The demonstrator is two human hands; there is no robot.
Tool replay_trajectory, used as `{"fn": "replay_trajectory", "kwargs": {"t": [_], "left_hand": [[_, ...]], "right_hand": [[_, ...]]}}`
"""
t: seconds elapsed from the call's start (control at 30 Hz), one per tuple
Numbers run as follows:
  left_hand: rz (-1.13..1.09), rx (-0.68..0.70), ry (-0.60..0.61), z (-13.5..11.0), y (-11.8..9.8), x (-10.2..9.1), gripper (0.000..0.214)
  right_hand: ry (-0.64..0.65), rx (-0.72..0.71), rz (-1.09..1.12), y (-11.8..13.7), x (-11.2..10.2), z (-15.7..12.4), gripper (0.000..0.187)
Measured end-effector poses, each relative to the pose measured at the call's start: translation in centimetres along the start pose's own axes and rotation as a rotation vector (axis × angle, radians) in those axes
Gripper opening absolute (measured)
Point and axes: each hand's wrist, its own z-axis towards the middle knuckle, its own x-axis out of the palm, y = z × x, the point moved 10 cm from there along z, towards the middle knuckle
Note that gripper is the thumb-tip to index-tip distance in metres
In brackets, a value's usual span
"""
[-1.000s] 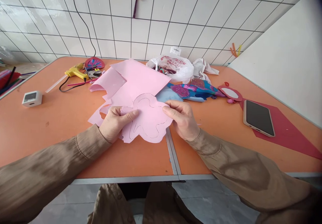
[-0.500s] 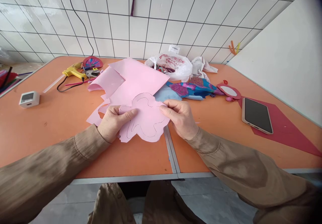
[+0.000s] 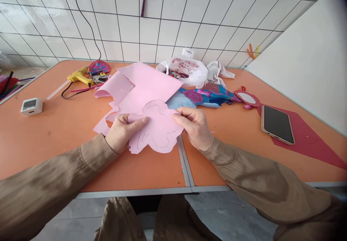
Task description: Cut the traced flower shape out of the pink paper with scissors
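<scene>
Cutout [image 3: 158,129] in the head view, held between both hands over the near half of the worktop [image 3: 65,136], just in front of a larger pink sheet [image 3: 151,85]; whether its underside touches anything I cannot tell. Against the frame a second ago, the whole scene sits slightly further left and a little higher, hands and phone alike; the grip is the same, and against the half-second frame hardly anything differs.

The left hand [image 3: 121,130] pinches the cutout's left side, thumb flat on top, the other fingers mostly hidden beneath; the right hand [image 3: 196,129] nips its right edge between thumb and bent forefinger, so both sets of fingers are closed on it.

The cutout is smooth, matt and thin, with rounded lobes like a flower; a dark drawn line curves inside its edge, and the lower left margin is angular. The sheet behind is of the same pink, one flap curling over; jagged scraps [image 3: 101,125] lie left of it. Beyond are a crinkled, translucent plastic bag [image 3: 196,71] and rumpled blue fabric [image 3: 206,95] with purplish patches; to the left, a yellow glue gun [image 3: 80,76] and a small boxy white device [image 3: 31,106]; to the right, a flat, dark-screened phone [image 3: 277,124] on red sheeting [image 3: 309,134] that tapers towards the corner.
</scene>
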Motion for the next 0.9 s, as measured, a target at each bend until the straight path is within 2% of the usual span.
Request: {"fn": "replay_trajectory", "kwargs": {"t": [0.37, 0.9], "left_hand": [[-0.008, 0.006, -0.006, 0.00, -0.09, -0.05, 0.034], [0.028, 0.025, 0.000, -0.01, -0.47, 0.02, 0.032]], "right_hand": [[0.040, 0.011, 0.025, -0.59, 0.18, -0.06, 0.030], [0.013, 0.004, -0.021, -0.15, 0.12, 0.02, 0.030]]}}
